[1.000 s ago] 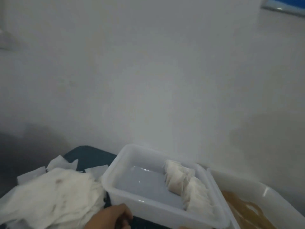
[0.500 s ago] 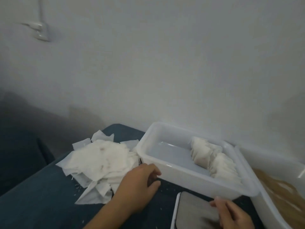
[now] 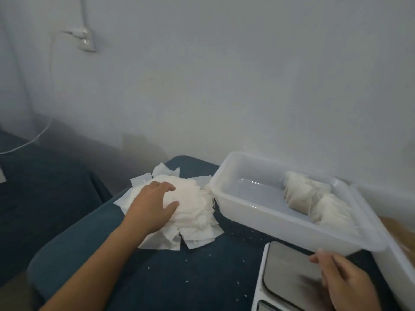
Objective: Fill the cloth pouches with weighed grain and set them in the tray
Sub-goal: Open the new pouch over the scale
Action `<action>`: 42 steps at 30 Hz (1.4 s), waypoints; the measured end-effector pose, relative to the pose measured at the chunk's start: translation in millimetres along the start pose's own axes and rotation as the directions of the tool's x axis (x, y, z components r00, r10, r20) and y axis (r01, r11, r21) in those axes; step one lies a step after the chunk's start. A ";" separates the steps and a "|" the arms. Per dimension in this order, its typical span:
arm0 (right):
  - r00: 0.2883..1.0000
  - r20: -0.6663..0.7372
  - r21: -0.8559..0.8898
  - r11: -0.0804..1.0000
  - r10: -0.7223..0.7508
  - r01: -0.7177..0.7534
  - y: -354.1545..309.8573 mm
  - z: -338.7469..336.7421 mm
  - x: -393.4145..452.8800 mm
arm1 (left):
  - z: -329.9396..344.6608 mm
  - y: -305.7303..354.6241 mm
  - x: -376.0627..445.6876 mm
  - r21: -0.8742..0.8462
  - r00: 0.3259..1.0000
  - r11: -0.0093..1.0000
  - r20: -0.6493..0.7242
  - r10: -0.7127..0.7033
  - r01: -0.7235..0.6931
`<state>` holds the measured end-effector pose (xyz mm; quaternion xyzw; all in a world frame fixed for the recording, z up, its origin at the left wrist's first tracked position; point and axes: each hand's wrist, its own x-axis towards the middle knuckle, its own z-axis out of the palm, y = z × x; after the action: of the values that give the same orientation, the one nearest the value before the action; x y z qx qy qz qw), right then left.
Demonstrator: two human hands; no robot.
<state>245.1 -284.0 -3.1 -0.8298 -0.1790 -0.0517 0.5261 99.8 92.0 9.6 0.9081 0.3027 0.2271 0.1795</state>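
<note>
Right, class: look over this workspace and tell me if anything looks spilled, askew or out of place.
Loose grains lie scattered on the dark blue tabletop, between the pile of empty pouches and the scale: a small spill. The pouch pile is also a loose, untidy heap.

Dark blue table (image 3: 179, 277), pouch pile (image 3: 193, 212), tray (image 3: 258, 223), scale (image 3: 289, 277)
</note>
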 end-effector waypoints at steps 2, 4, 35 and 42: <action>1.000 0.017 -0.003 1.000 -0.012 0.012 -3.3 -1.1 -2.7 | 5.6 1.1 8.2 -0.003 0.991 0.997 0.116 0.071 -0.071; 0.999 -0.008 -0.002 0.999 -0.033 0.033 -0.3 -0.3 -1.3 | 12.6 3.1 13.3 -0.004 0.978 0.995 0.187 0.097 -0.098; 0.998 0.026 -0.135 0.989 -0.055 0.058 -10.2 -4.8 1.9 | 1.4 112.1 -17.9 -0.548 0.937 0.785 -0.330 0.117 -0.291; 0.939 -0.154 -0.194 0.942 -0.307 0.276 -27.2 27.1 -25.2 | 70.4 190.2 -73.8 -0.494 0.808 0.647 -0.255 0.531 -0.580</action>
<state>209.3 -255.5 1.2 -0.8275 -0.2463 -0.2196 0.4543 172.9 -111.0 16.7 0.8545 -0.0614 0.3871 0.3409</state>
